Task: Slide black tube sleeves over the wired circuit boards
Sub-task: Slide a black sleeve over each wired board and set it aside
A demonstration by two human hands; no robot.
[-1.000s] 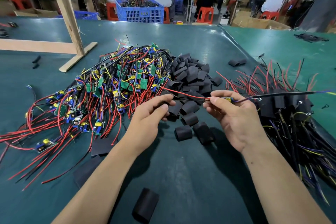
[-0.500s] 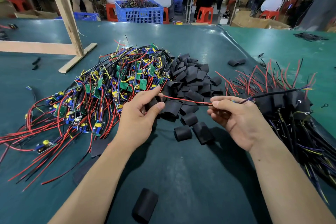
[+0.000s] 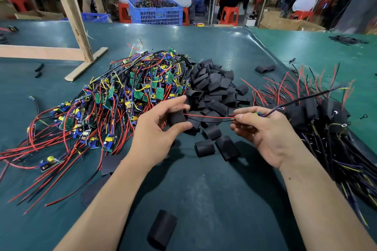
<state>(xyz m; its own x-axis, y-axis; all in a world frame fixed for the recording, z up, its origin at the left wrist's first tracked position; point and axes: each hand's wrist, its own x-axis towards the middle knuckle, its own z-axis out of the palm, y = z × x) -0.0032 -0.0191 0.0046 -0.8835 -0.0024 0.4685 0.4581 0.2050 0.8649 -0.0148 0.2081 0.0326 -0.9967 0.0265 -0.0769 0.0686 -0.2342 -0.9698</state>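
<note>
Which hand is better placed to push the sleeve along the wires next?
Left. The left hand already holds the sleeve with the red and black wires entering it; the right hand only pinches the board end.

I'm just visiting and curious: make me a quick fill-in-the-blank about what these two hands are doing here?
1. The left hand grips a black ____.
2. The right hand pinches a small board with a red wire and a ____ one running towards the left hand.
3. The table cover is ____.
4. The bare boards lie to the ____ of the loose sleeves.

Missing: sleeve; black; green; left

Black sleeve [image 3: 178, 117], red-black wires [image 3: 208, 118] threaded in
</note>
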